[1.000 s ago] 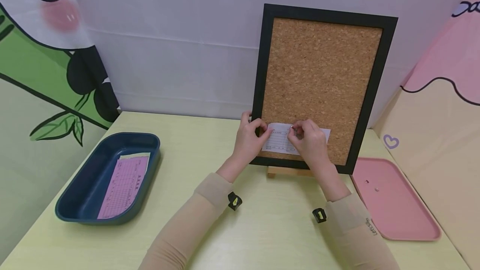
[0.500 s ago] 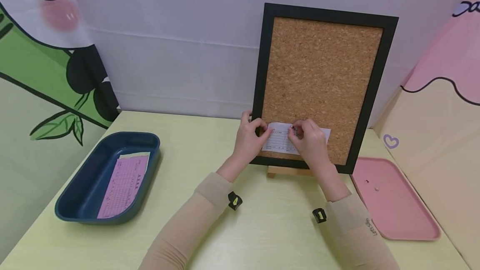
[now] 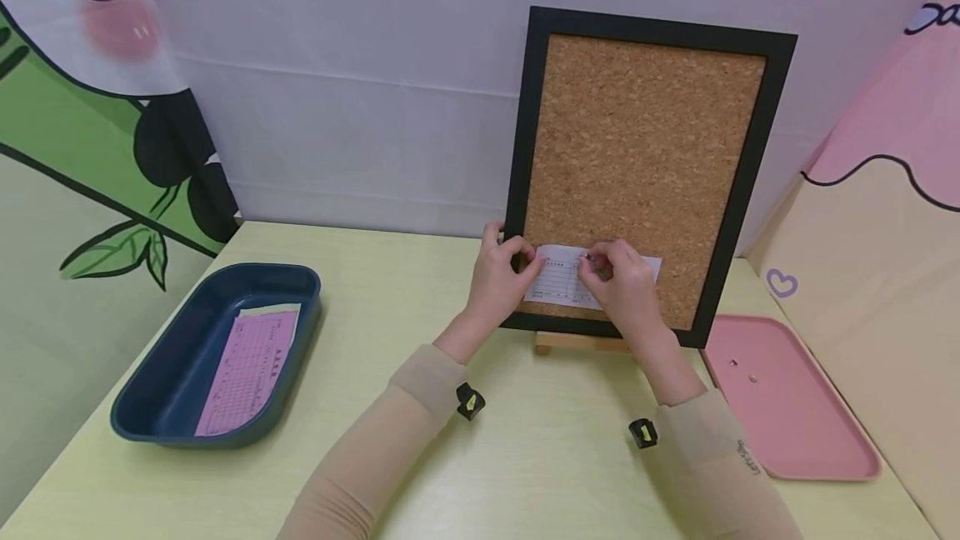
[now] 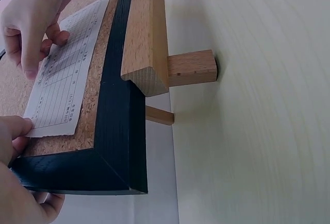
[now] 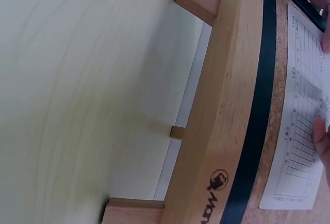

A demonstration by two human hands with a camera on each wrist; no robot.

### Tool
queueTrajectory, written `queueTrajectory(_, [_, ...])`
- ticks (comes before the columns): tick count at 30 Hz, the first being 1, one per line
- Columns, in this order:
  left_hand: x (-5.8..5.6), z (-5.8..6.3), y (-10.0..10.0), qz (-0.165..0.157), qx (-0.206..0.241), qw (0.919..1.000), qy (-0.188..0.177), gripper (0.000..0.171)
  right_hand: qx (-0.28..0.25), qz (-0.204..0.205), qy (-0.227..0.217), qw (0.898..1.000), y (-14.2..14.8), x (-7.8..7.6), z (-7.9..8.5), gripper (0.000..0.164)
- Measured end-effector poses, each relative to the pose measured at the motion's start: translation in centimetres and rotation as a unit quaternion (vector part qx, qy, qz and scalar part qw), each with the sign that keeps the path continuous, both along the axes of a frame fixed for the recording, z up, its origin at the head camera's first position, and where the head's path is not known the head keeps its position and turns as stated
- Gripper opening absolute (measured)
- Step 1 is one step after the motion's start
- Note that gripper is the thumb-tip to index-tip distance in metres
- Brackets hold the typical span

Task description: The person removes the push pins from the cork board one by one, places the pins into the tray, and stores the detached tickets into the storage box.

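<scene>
A black-framed cork board [image 3: 645, 148] leans upright on a wooden easel [image 3: 558, 342]. A white printed slip of paper [image 3: 561, 280] lies against the cork near the lower edge. My left hand [image 3: 491, 277] grips the board's left edge, fingers behind the frame and thumb on the slip's left end. My right hand [image 3: 630, 286] is over the slip's right half, thumb and forefinger pinching a tiny thumbtack [image 3: 588, 257] near the slip's top edge. In the left wrist view, the right hand [image 4: 36, 23] bends over the slip; the tack is hidden there.
A dark blue tray [image 3: 150, 373] at the left holds pink printed slips [image 3: 251, 373]. At the right lies a pink tray [image 3: 810, 415] with small shiny tacks [image 3: 753, 377] on it. A pale cloth backdrop [image 3: 360, 107] hangs close behind the board.
My right hand has shifted very slightly to the right and down at the slip. The left hand and the board stay in place.
</scene>
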State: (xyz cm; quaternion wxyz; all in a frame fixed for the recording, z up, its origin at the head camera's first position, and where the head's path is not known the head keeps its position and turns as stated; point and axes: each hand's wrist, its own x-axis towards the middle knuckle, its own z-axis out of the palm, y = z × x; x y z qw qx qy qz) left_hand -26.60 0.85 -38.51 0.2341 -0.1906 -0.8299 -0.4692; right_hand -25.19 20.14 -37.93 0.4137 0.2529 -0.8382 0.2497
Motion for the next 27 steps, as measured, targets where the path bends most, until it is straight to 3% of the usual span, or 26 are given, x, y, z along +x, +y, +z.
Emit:
queueTrajectory(9, [1.0, 0.6, -0.2, 0.013, -0.001, 0.9997, -0.019, 0.017, 0.019, -0.018, 0.004, 1.0, 0.6, 1.3, 1.5, 0.016])
queueTrajectory(19, [2.3, 2.4, -1.6, 0.019, -0.009, 0.9996, -0.02, 0.019, 0.035, -0.018, 0.016, 0.999, 2.0, 2.7, 3.5, 0.018])
queueTrajectory(27, [2.8, 3.5, -2.8, 0.006, -0.022, 0.9996, -0.019, 0.019, 0.029, -0.008, 0.029, 0.999, 3.4, 3.7, 4.8, 0.017])
